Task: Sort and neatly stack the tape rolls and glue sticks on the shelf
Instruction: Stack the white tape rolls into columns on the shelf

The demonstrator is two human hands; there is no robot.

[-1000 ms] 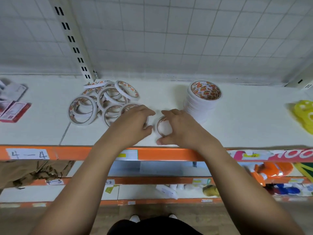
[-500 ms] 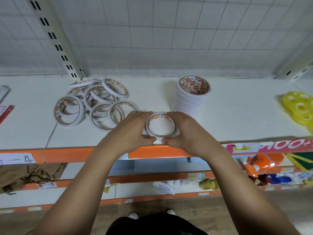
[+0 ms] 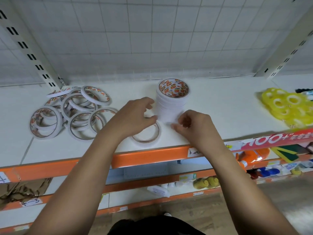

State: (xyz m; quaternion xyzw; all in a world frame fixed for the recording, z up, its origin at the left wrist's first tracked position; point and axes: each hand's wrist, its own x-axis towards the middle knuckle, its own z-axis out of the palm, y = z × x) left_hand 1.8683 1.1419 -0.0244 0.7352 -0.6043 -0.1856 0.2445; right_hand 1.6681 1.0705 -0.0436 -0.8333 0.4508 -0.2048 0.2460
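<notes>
Your left fingers [image 3: 147, 101] are half curled and spread in a loose C, with the thumb reaching right toward the foot of the stack [image 3: 169, 107] and a clear gap between thumb and fingertips. The left hand [image 3: 133, 119] holds nothing that shows. Its thumb tip lies just beside the stack's left side, but blur hides whether it touches. Your right fingers [image 3: 184, 119] are curled in toward the palm, with one fingertip poking left at the near right foot of the stack. You cannot tell from this view whether the right hand [image 3: 196, 126] pinches anything or only touches the stack, since the fingertips are smeared. The two hands flank the lower part of the stack, left hand on its left and right hand on its near right. The stack stands upright near the middle of the shelf [image 3: 220, 119], white rolls piled one on another, with the printed orange core showing down its open top. One roll [image 3: 147, 143] lies flat on the shelf just near of the stack, close to the orange edge [image 3: 149, 156], with its far left part under your left hand. A loose pile [image 3: 77, 106] of thin rolls lies well to the left, overlapping and leaning on one another. Yellow rings [image 3: 284, 111] sit at the far right of the shelf, well apart from the stack. No glue sticks can be made out on this shelf.
</notes>
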